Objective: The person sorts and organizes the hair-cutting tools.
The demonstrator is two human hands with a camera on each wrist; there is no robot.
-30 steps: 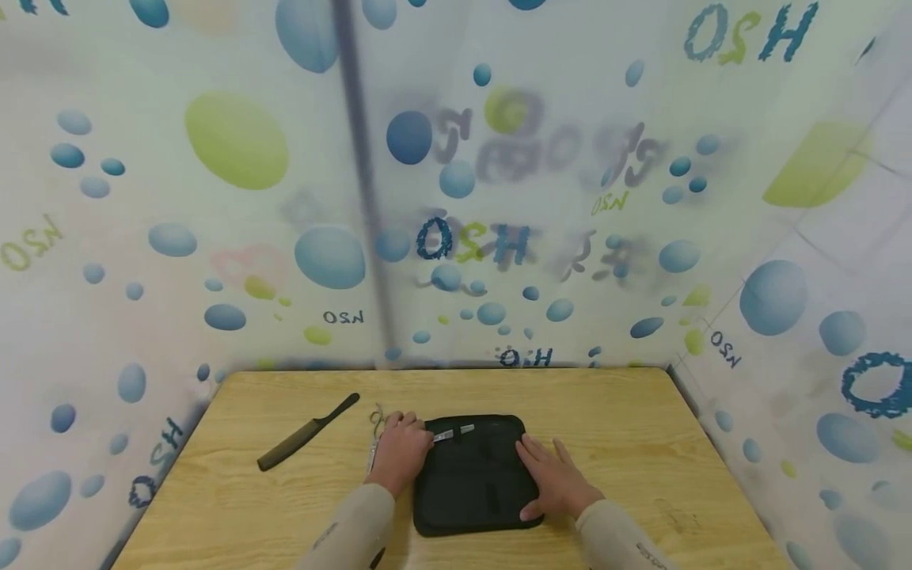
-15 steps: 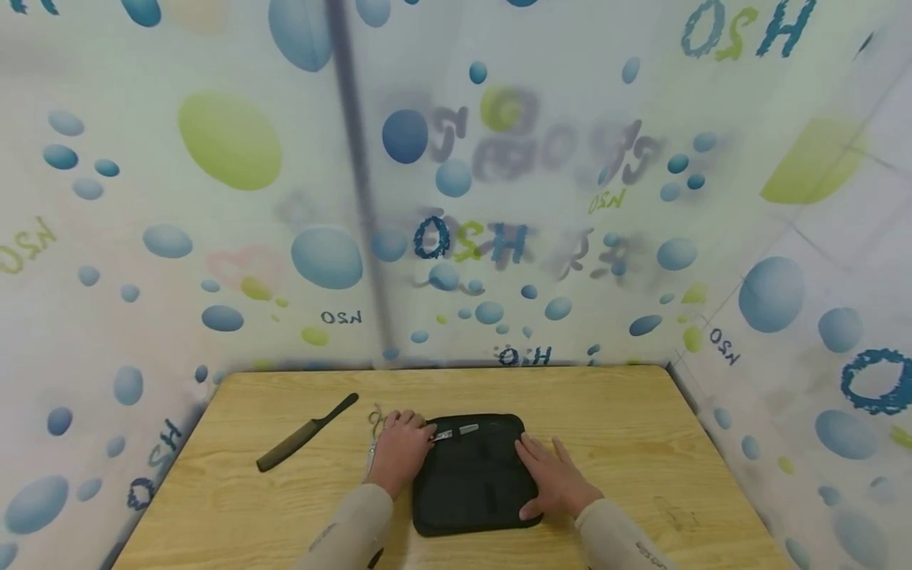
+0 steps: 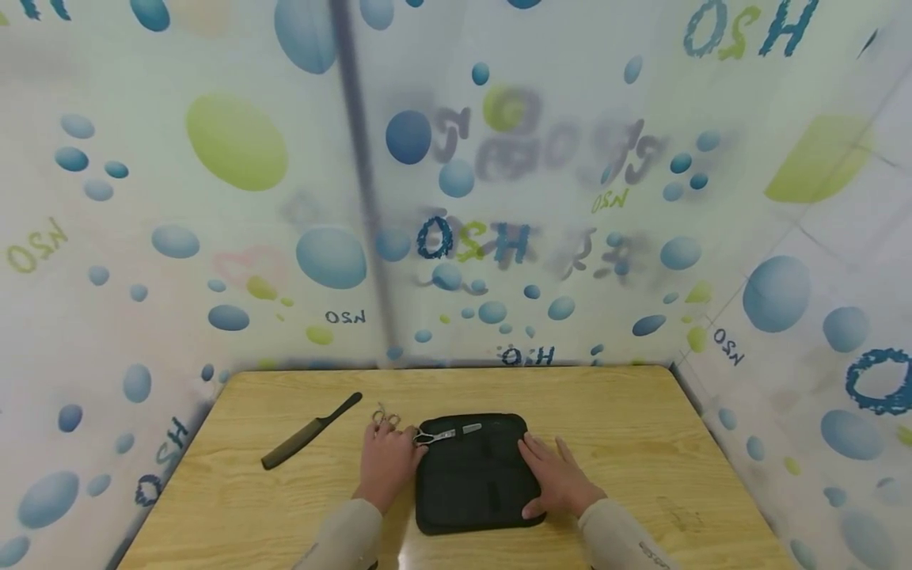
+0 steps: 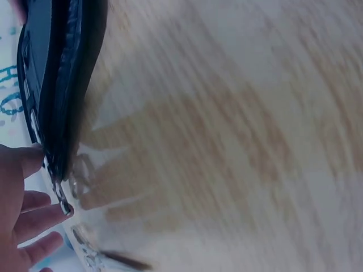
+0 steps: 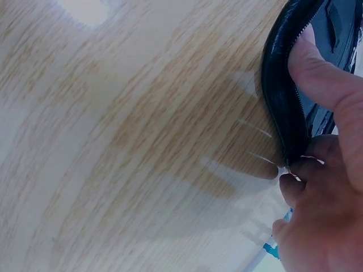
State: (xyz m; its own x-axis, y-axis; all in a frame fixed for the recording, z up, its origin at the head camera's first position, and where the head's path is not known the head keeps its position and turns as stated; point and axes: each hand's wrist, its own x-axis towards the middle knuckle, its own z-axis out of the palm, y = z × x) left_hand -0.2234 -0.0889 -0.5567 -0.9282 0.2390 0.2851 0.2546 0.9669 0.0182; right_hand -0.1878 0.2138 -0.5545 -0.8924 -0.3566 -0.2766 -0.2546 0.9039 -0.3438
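Observation:
A black zippered case (image 3: 477,483) lies spread flat on the table. Silver scissors (image 3: 440,435) lie across its upper left, blades under a dark elastic loop and handle sticking out past the left edge. My left hand (image 3: 387,463) is beside that edge; in the left wrist view its thumb and fingers are spread around the scissors' handle (image 4: 60,195). My right hand (image 3: 561,476) rests with extended fingers along the case's right edge, and its thumb (image 5: 317,73) lies over the zippered rim. Behind the left hand show the handles of other scissors (image 3: 385,418), their blades hidden.
A dark comb (image 3: 306,437) with a long handle lies slanted on the wooden table (image 3: 613,419), left of the case. The table's far edge meets a patterned curtain (image 3: 456,317) with blue and green dots.
My left hand has drawn a little left and down, uncovering the handle of the scissors in the case and those on the table. My right hand and the case have stayed in place.

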